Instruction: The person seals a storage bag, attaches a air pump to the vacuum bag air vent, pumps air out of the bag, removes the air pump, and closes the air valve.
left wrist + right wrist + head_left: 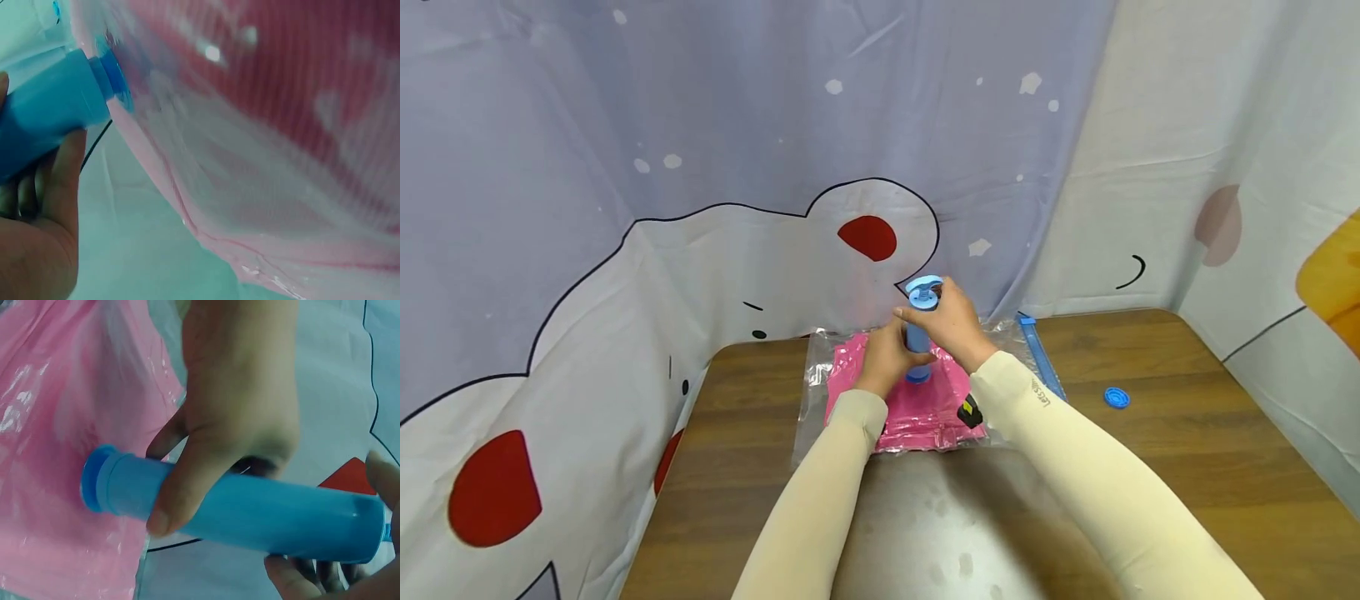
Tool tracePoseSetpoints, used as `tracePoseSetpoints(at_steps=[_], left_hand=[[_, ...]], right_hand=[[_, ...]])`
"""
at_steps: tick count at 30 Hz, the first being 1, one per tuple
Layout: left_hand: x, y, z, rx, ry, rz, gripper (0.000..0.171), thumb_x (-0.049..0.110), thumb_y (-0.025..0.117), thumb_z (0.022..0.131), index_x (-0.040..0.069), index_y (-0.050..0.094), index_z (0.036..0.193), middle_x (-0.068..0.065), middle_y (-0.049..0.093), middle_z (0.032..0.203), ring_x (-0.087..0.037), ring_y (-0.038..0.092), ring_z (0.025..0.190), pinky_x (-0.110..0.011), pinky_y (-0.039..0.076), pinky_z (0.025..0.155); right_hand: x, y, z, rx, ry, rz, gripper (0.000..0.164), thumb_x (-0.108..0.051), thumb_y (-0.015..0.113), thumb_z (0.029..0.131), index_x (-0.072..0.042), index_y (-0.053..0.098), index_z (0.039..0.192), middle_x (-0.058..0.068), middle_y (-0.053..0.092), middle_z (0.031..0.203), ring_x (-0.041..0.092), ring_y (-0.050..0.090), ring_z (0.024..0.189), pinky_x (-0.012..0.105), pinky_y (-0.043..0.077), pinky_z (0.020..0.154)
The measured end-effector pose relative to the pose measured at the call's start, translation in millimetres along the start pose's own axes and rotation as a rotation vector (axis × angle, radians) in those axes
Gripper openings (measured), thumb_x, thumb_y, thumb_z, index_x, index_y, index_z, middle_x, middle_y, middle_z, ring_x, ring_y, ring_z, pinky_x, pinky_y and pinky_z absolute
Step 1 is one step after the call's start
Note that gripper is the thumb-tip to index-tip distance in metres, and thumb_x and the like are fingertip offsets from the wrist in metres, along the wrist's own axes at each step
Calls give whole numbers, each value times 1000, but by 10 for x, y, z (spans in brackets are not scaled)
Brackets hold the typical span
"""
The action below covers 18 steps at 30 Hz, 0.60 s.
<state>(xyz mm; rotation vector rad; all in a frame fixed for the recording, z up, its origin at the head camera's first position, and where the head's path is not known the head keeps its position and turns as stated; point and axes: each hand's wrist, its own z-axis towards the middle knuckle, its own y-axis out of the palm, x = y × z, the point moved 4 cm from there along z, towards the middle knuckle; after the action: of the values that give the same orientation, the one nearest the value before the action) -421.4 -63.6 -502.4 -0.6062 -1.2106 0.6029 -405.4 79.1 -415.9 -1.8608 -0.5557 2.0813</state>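
Note:
A blue hand pump stands upright on a clear plastic storage bag with pink fabric inside. My left hand grips the lower part of its barrel, thumb across the front. Higher up, my right hand holds the barrel just below the light blue top. In the right wrist view the pump's flared base sits against the bag, and the fingers of both hands are around the barrel. The left wrist view shows the base meeting the shiny plastic from the side.
A round blue cap lies on the wooden table to the right. Along the bag's right edge runs a blue strip. Near the right sleeve is a small black object with a yellow mark. A printed curtain hangs behind the table.

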Motion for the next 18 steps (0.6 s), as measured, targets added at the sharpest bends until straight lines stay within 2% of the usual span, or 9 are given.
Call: tracePoseSetpoints(at_steps=[5, 9, 12, 15, 18], left_hand=[[3, 75, -19, 57, -39, 4, 52, 29, 105, 83, 7, 73, 118, -13, 87, 108, -33, 83, 107, -50, 68, 99], [-10, 123, -31, 59, -53, 4, 58, 32, 105, 83, 7, 71, 122, -14, 86, 112, -35, 82, 110, -53, 66, 101], [-30, 149, -44, -9, -44, -21, 77, 33, 104, 84, 5, 64, 143, -18, 79, 130, -38, 77, 121, -56, 63, 109], [-58, 129, -58, -113, -56, -107, 93, 32, 101, 88, 6, 49, 162, -21, 68, 152, -42, 69, 139, -57, 57, 122], [-48, 36, -52, -190, -59, -220, 88, 26, 95, 95, 11, 46, 166, -21, 63, 164, -42, 62, 153, -58, 52, 128]], right_hand=[[-27, -27, -19, 90, 0, -49, 72, -38, 90, 97, 5, 56, 144, 25, 70, 136, 41, 69, 124, 53, 60, 109], [-49, -72, -20, 101, -18, -115, 62, -32, 90, 96, 7, 64, 136, 25, 75, 128, 41, 72, 117, 52, 62, 102], [-71, -107, -8, 81, -43, -155, 50, -28, 89, 96, 4, 70, 131, 22, 79, 125, 38, 74, 114, 51, 63, 101], [-85, -130, 4, 42, -50, -165, 39, -23, 85, 97, 1, 75, 126, 19, 82, 122, 33, 73, 108, 48, 63, 99], [-85, -141, 12, 7, -35, -159, 35, -21, 82, 96, 0, 76, 124, 17, 82, 121, 29, 71, 103, 44, 62, 95]])
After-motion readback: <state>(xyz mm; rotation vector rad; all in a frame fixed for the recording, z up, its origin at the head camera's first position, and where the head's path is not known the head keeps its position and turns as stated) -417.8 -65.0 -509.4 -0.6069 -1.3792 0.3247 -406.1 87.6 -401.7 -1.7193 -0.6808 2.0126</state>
